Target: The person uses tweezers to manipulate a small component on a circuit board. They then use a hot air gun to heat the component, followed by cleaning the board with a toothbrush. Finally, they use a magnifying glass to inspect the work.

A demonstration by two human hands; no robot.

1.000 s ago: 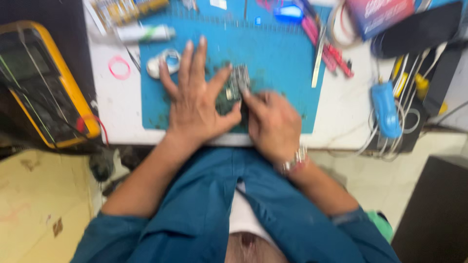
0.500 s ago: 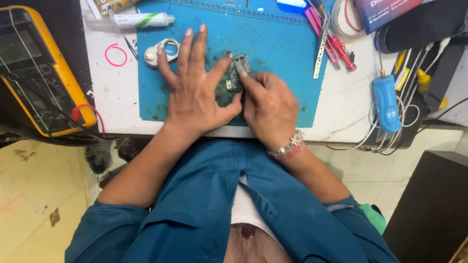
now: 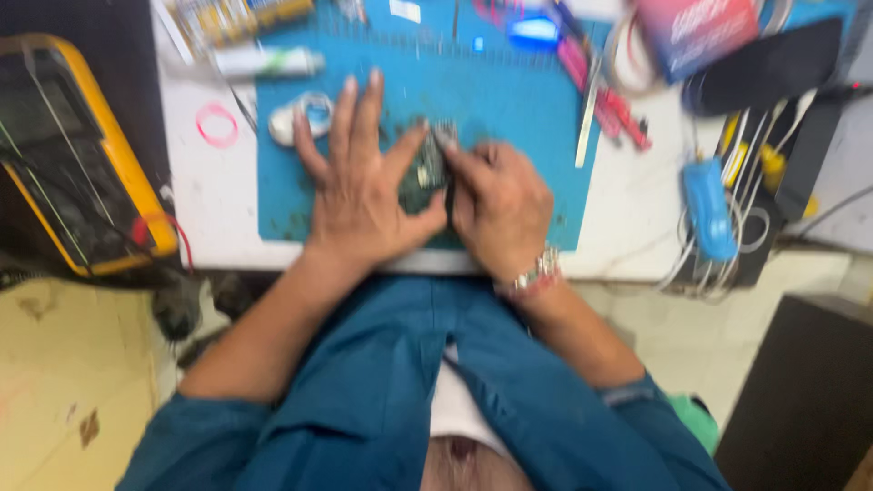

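Resting on a white work surface, a blue rectangular cutting mat carries the work. A yellow-cased meter with a dark screen lies at the far left, off the edge of the surface. A dark flat pad sits at the far right corner, with a blue oblong plastic device and pale cables near it.

The left hand lies flat on the mat, fingers spread and pointing to the far side, thumb pressed against a small dark green circuit board. The right hand is curled just right of the board, its fingers clenched against the board's right edge. The board sits near the mat's centre, pinched between both hands. Motion blur hides whether the right hand also grips a tool.

A metal wristwatch circles the right wrist. A white tube lies at the mat's far left corner, a pink ring nearer on the bare surface.
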